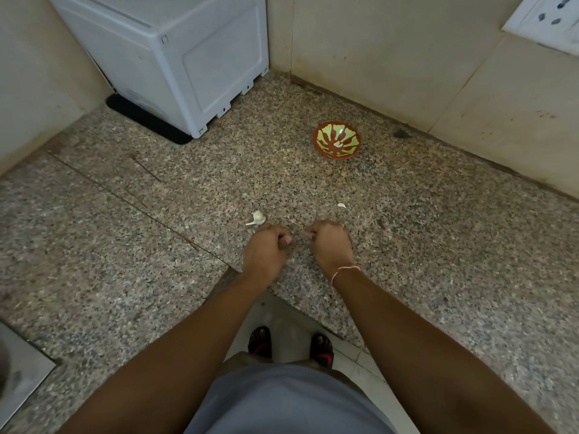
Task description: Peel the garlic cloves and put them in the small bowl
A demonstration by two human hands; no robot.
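Observation:
The small bowl [336, 140], red-brown outside with a yellow-green pattern inside, stands on the speckled granite counter [438, 239] near the back wall; a pale piece lies inside it. A garlic piece with a stem [257, 218] lies just beyond my left hand [266, 249]. A small white garlic scrap [341, 205] lies beyond my right hand [329, 242]. Both hands hover close together over the counter with fingers curled into loose fists, thumbs facing each other. Nothing white shows between the fingers of either hand. A thread band circles my right wrist.
A white plastic appliance [175, 57] on a black mat fills the back left corner. Tiled walls close the back and right, with a socket plate [548, 17] at top right. A steel sink edge [18, 371] shows at lower left.

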